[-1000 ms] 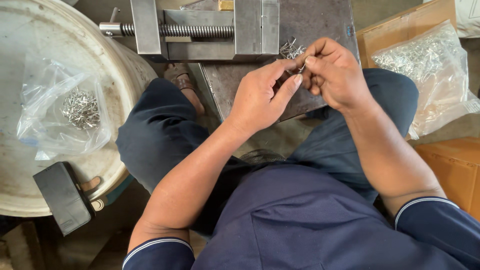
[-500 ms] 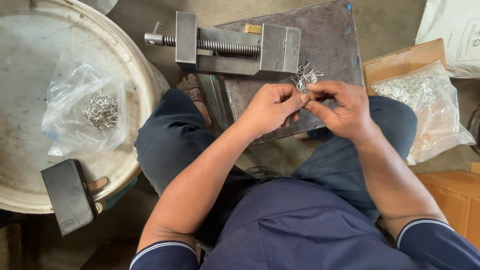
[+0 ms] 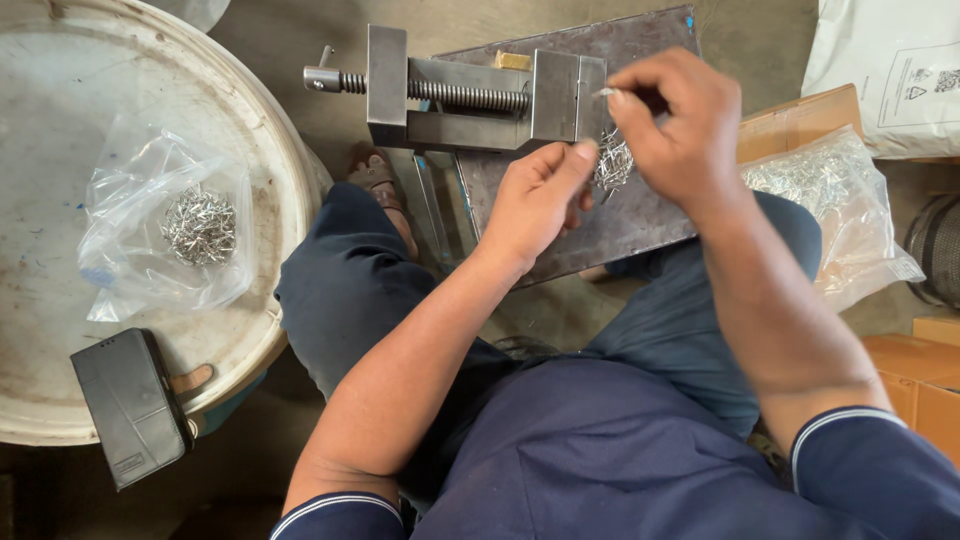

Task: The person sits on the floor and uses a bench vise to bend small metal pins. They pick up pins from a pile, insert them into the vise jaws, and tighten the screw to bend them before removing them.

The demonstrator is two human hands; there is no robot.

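My right hand (image 3: 672, 128) is raised by the jaw of a grey metal vise (image 3: 470, 98), its fingertips pinched on a small metal piece. My left hand (image 3: 538, 195) rests lower on the dark steel plate (image 3: 640, 215), fingers curled beside a little heap of shiny metal pieces (image 3: 612, 162); I cannot tell if it holds one. The vise lies on the plate in front of my knees.
A white drum lid (image 3: 60, 330) at left carries a clear bag of metal pieces (image 3: 190, 228) and a black phone case (image 3: 130, 405). At right a larger bag of pieces (image 3: 830, 205) lies on cardboard boxes (image 3: 800, 118). A white sack (image 3: 895, 70) is at top right.
My right hand has lifted away from my left hand toward the vise jaw with a small piece. The view has shifted so the vise sits lower in frame.
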